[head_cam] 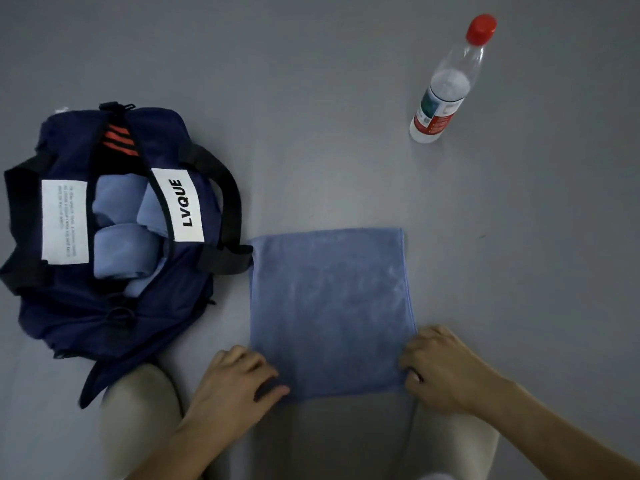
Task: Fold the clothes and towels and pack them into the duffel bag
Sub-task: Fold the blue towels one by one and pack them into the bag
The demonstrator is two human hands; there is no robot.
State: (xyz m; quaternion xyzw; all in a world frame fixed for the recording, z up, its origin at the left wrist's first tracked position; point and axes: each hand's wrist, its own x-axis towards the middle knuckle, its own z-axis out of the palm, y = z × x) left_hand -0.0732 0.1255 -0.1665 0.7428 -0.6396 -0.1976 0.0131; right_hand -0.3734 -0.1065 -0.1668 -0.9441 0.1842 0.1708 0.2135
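A light blue towel (330, 306) lies flat on the grey floor (311, 116), folded into a rectangle. My left hand (235, 386) pinches its near left corner with curled fingers. My right hand (446, 368) pinches the near right corner. To the left stands the navy duffel bag (114, 306), unzipped on top, with white labels and black handles. Several rolled or folded light blue cloths (121, 251) sit inside its opening.
A clear plastic water bottle (446, 84) with a red cap stands on the floor at the far right. My knees in light trousers (138, 410) frame the near edge, one beside the bag's lower corner.
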